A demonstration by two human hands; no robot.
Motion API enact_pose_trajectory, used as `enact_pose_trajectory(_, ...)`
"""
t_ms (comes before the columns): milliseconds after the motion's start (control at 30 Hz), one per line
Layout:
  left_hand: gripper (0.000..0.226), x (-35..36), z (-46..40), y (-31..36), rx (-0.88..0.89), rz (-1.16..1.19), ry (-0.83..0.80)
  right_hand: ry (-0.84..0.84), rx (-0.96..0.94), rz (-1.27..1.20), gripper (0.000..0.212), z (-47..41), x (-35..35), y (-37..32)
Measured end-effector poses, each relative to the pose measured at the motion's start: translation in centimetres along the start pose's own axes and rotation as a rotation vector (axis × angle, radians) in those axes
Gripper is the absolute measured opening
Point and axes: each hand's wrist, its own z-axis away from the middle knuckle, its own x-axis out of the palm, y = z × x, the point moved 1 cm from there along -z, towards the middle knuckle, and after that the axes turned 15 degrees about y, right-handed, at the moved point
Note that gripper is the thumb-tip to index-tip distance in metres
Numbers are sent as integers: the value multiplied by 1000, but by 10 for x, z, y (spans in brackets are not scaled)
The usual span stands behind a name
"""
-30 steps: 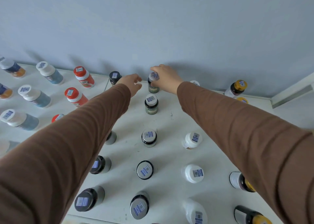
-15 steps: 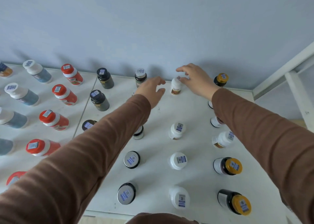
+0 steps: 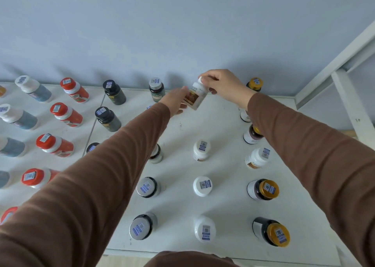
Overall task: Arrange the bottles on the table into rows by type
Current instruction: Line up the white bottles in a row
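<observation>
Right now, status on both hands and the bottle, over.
Right hand pinches white bottle by its cap, lifted and tilted. Left hand open against its label. White-cap column below, nothing in the way.

Both arms in brown sleeves stretch toward upper centre of the frame. The right hand (image 3: 224, 85) pinches a white bottle (image 3: 196, 95) by its cap; the left hand (image 3: 176, 100) touches its side, fingers straight.

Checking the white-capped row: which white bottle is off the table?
The white bottle at the far end, tilted and lifted, right hand gripping its cap; the others stand on the table.
</observation>
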Motion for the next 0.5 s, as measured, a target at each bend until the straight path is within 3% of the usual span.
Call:
enact_pose_trajectory(133,61,1,21,12,-262,351,-310,61,149,-115,58,6,-2,-14)
enact_pose_trajectory(233,68,3,25,12,-356,469,-399,73,205,-166,56,13,-3,-19)
enact_pose_trajectory(367,68,3,28,7,-360,468,-429,51,249,-192,48,21,-3,-17)
enact_pose_trajectory(500,53,5,31,4,-270,433,-305,12,218,-173,54,28,-7,-15)
